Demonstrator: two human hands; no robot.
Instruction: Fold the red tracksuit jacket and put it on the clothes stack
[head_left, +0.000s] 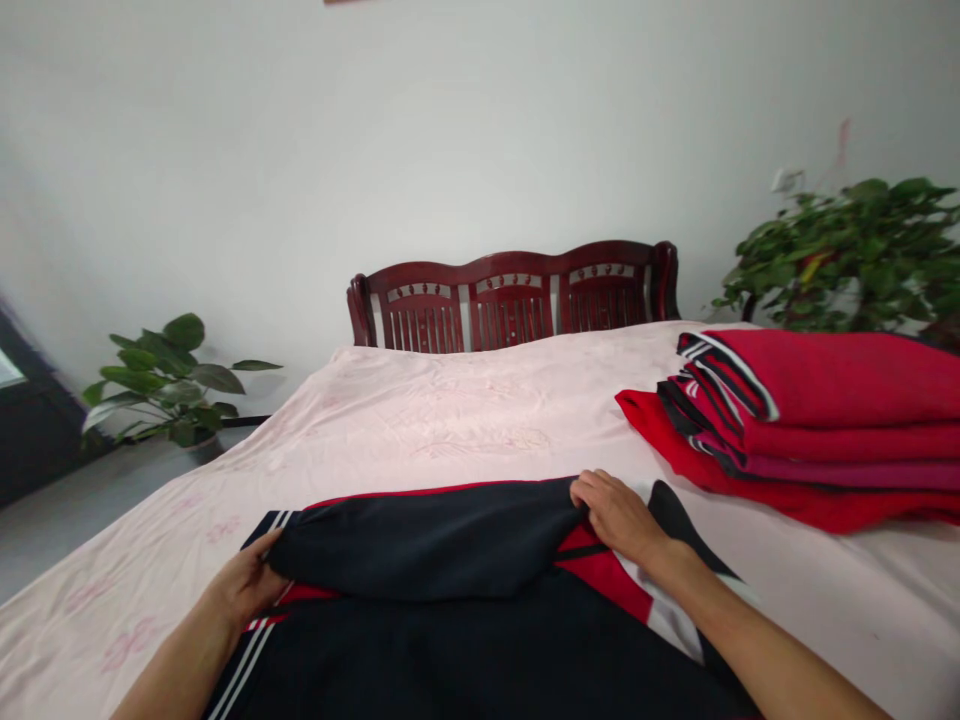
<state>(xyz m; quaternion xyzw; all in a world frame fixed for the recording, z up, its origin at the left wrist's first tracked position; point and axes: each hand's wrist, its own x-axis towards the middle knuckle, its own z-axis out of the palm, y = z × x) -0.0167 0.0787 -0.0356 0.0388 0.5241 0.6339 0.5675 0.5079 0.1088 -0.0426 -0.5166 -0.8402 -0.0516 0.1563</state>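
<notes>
Navy tracksuit garment [427, 540] lies on the near edge of the bed, directly in front of the person, w/ its smooth knit layer folded over in a thick, soft flap. Long axis of this flap goes across the body, approx. left to right, between both hands. L hand [240, 585] is at the flap's left end, fingers closed on the edge, seems to pinch the cloth, but the thumb is hard to see. R hand [619, 518] is at the right end, fingers pressed together and a little curled over the fold, and it is nearer to the red panel [600, 572] of the garment. Pale pink bedsheet [420, 420] w/ flower print lies under it. To the right, just beyond R hand, is a stack of folded red garments [810, 420] w/ black and white trim. Dark red wooden headboard [510, 300] stands at far end.
</notes>
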